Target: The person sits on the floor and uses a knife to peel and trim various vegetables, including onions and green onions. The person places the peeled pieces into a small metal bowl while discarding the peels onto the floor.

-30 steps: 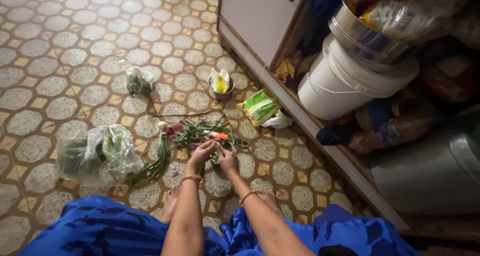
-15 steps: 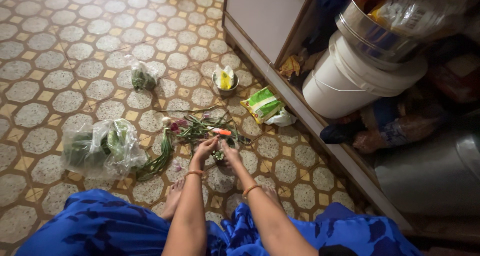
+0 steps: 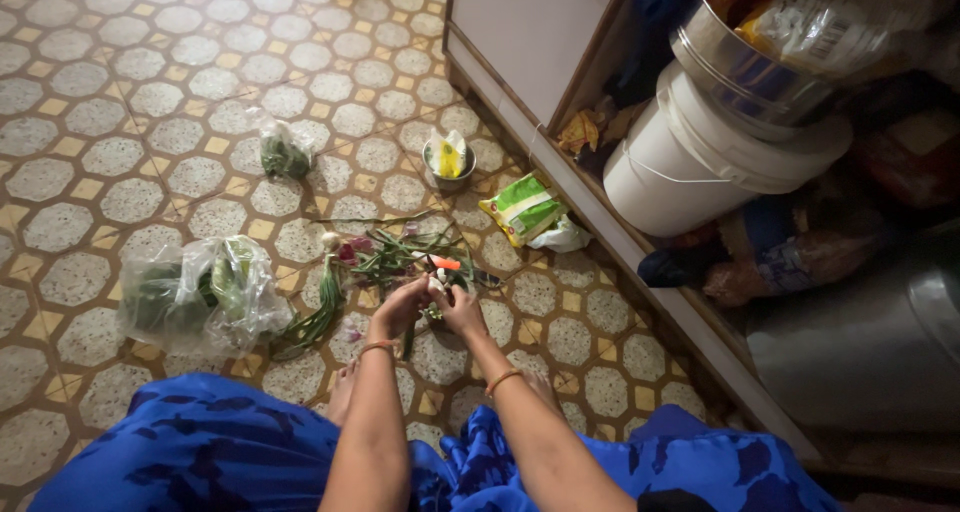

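Near the blue skirt (image 3: 190,442), the left hand (image 3: 398,310) and right hand (image 3: 460,310) meet, fingers pinched together on a small pale spring onion bulb (image 3: 436,284) held just above the tiled floor (image 3: 100,122). Beyond lie green onion stalks (image 3: 385,260); left, a plastic bag of greens (image 3: 195,294); farther, a small steel bowl (image 3: 448,160).

- I see bare forearms, no sleeves reaching them.
- My left hand (image 3: 400,309) wears a thin orange bangle at the wrist.
- My right hand (image 3: 460,310) wears a matching orange bangle.
- Bright blue cloth with darker blotches covers my lap.
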